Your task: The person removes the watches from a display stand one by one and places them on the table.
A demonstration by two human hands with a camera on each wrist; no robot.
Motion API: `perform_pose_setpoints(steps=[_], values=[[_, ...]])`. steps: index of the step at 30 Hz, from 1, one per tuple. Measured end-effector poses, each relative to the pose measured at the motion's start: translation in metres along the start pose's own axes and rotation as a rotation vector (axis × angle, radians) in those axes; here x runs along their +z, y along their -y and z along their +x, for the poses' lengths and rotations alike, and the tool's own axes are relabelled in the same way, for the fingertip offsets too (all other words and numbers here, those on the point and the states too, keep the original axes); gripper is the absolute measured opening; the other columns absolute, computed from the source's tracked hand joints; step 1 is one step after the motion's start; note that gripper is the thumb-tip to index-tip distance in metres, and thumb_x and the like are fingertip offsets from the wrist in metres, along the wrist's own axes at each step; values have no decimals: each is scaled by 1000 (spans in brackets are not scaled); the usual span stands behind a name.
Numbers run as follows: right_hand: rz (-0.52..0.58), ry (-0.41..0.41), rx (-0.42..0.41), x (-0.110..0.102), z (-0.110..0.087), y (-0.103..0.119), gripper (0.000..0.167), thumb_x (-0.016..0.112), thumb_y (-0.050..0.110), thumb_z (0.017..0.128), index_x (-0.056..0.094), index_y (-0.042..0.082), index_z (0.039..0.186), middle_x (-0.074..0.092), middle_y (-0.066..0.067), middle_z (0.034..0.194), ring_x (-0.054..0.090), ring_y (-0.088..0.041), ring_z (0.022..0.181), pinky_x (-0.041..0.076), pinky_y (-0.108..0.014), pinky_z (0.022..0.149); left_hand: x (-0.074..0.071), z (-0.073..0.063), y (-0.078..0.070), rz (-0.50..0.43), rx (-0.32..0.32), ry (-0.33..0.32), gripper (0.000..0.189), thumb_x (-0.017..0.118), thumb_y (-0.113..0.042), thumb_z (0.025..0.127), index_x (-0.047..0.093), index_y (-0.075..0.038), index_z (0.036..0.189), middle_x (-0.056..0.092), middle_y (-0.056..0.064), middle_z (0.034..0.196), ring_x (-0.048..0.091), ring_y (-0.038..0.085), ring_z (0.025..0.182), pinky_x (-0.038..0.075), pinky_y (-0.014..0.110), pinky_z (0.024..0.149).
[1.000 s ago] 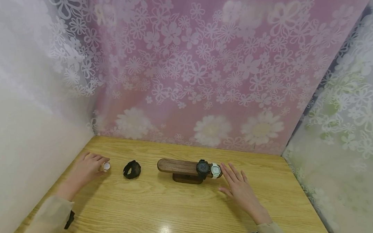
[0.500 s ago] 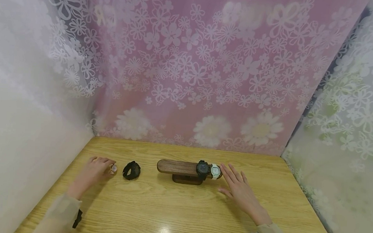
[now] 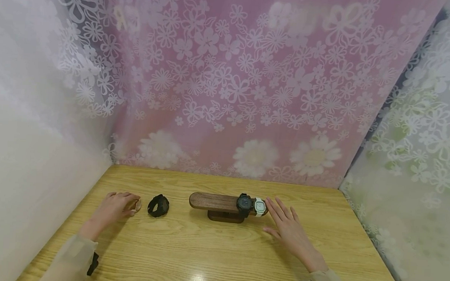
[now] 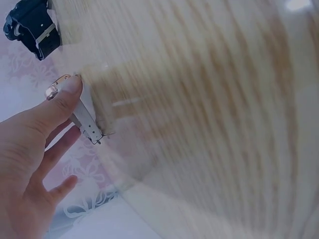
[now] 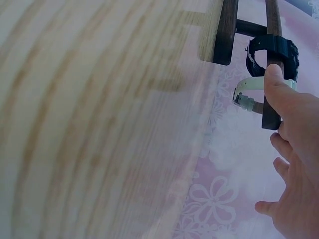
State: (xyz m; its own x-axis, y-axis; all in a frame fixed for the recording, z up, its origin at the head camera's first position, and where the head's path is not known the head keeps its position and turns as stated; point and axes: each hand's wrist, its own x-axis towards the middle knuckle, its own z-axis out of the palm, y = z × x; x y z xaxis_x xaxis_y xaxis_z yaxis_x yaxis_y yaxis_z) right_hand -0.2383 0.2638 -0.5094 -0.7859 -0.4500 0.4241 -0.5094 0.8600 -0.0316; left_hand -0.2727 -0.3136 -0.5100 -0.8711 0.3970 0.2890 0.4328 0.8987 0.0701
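My left hand (image 3: 110,209) pinches a small wristwatch between thumb and fingers, low over the left of the table. Its rose-gold case and white strap (image 4: 85,119) show in the left wrist view, the strap hanging unfastened with the buckle at its end. Straight fingers of my right hand (image 3: 290,229) lie at the right end of a dark wooden watch stand (image 3: 211,201). Around the stand's bar sit a black watch (image 3: 244,203) and, nearer that hand, a white square-faced watch (image 3: 260,206).
Another black watch (image 3: 158,206) lies on its side on the wooden table (image 3: 167,251), just right of my left hand. A pink flowered curtain (image 3: 219,94) hangs behind the table, and pale sheets close in both sides.
My left hand has moved right with the small watch, nearer the black watch on the table. The watch has turned, so its face shows less. My right hand stays put.
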Motion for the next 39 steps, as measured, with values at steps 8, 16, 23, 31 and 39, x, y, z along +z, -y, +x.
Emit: perform_pose_setpoints(steps=[8, 16, 23, 31, 39], values=[[2, 21, 9, -1, -1, -1, 91, 76, 42, 89, 28, 15, 162, 31, -7, 165, 25, -33, 152, 27, -69, 115, -1, -1, 0, -44, 25, 3, 58, 88, -20, 77, 67, -3, 127, 70, 19, 119, 69, 38, 99, 50, 67, 90], [2, -16, -11, 0, -2, 0, 87, 78, 39, 87, 36, 9, 158, 33, -8, 164, 30, -35, 149, 30, -70, 112, -6, -5, -2, -75, -3, -71, 48, 80, -22, 88, 66, 0, 129, 70, 22, 118, 68, 42, 100, 53, 61, 89], [10, -16, -8, -2, -2, 2, 90, 77, 39, 88, 31, 12, 161, 32, -7, 164, 30, -36, 149, 30, -70, 112, -17, -7, -11, -96, -68, -163, 40, 71, -19, 96, 64, 1, 131, 69, 24, 121, 66, 46, 107, 48, 66, 94], [2, -5, -6, -4, -1, 3, 88, 77, 39, 88, 34, 9, 159, 34, -10, 163, 32, -39, 148, 30, -70, 113, -13, -7, -23, -90, -40, -219, 37, 74, -17, 93, 67, 0, 126, 72, 20, 116, 70, 41, 99, 53, 60, 91], [24, 26, 14, -4, 0, 3, 90, 75, 39, 90, 29, 12, 161, 29, -8, 166, 26, -36, 151, 26, -69, 116, -2, 3, -52, -67, 13, -304, 38, 77, -16, 91, 68, -3, 127, 73, 16, 115, 70, 37, 101, 51, 58, 96]])
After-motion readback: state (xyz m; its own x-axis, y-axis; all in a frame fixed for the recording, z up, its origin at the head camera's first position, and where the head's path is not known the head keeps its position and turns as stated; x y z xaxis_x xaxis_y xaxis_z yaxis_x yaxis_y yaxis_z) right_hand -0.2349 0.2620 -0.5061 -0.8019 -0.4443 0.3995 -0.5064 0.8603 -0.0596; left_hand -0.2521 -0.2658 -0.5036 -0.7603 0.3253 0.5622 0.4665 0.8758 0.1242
